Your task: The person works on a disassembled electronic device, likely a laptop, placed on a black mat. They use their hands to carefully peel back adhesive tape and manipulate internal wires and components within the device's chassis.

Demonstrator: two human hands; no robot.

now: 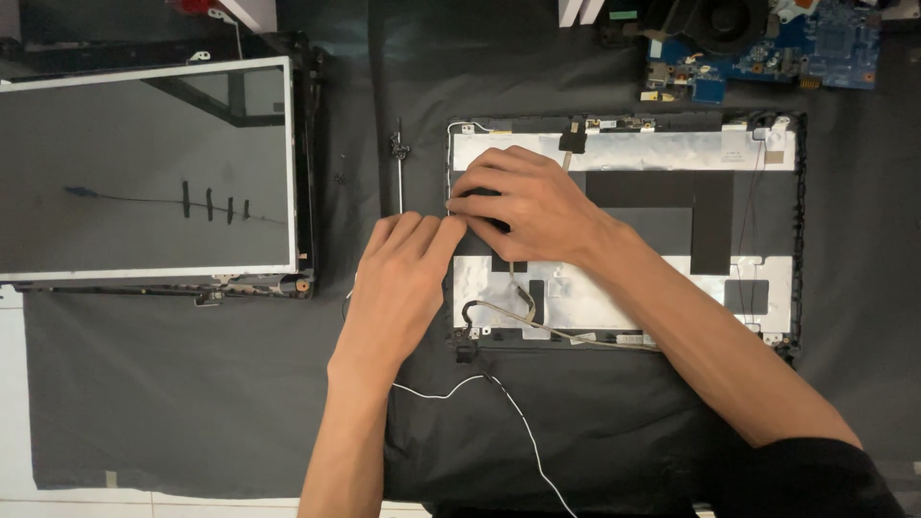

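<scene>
From my seat at the feed, I start at the far left, where a flat screen panel (pixel 144 173) lies face up on the dark mat (pixel 192 403), its grey glass catching reflections and its white edge sitting over a black frame. Just right of it, a thin metal hinge bracket (pixel 399 163) lies on the mat, well clear of the panel.

Next I come to my left hand (pixel 403 278). It rests palm down, fingers stretched forward and close together, the tips pressing at the left edge of the laptop lid shell (pixel 748 249). It is not closed into a fist, and I cannot tell whether the fingertips pinch anything there.

My right hand (pixel 528 201) crosses in from the right and lies over the upper left part of the shell, fingers curled down and meeting the left fingertips. What, if anything, it grips is hidden under the fingers.

The shell lies open side up at centre right, lined with silver foil and black patches. A thin white wire (pixel 523 427) trails from its lower left corner across the mat toward me, and a flat grey cable (pixel 523 302) loops over the foil.

At the top right, a blue circuit board (pixel 825 38) with a fan (pixel 729 19) sits apart from the shell.
</scene>
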